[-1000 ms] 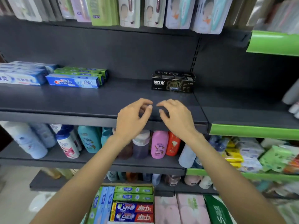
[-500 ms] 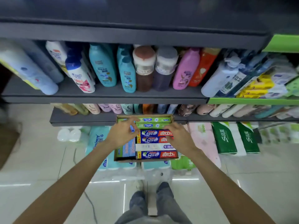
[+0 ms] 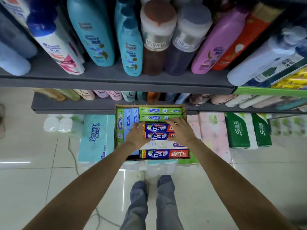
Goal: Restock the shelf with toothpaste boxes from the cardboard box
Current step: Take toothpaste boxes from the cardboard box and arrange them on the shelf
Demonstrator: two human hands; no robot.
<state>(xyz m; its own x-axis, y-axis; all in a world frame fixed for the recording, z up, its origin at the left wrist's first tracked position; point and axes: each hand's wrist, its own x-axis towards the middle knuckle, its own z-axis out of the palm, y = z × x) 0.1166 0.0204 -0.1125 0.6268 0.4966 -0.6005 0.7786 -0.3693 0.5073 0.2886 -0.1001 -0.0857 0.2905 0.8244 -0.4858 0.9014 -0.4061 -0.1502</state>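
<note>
Cardboard box [image 3: 118, 107] — both hands [image 3: 158, 133] reaching in, fingers spread

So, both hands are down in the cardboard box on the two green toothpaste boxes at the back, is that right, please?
Not quite: the head view shows the left hand and right hand in the cardboard box on the blue-and-red toothpaste boxes in the middle, not on the green toothpaste boxes at the back, which lie untouched.

The cardboard box [image 3: 150, 106] apparently rests on tissue packs [image 3: 95, 138] on the tiled floor [image 3: 25, 176], below the bottle-lined shelf [image 3: 116, 81].
</note>
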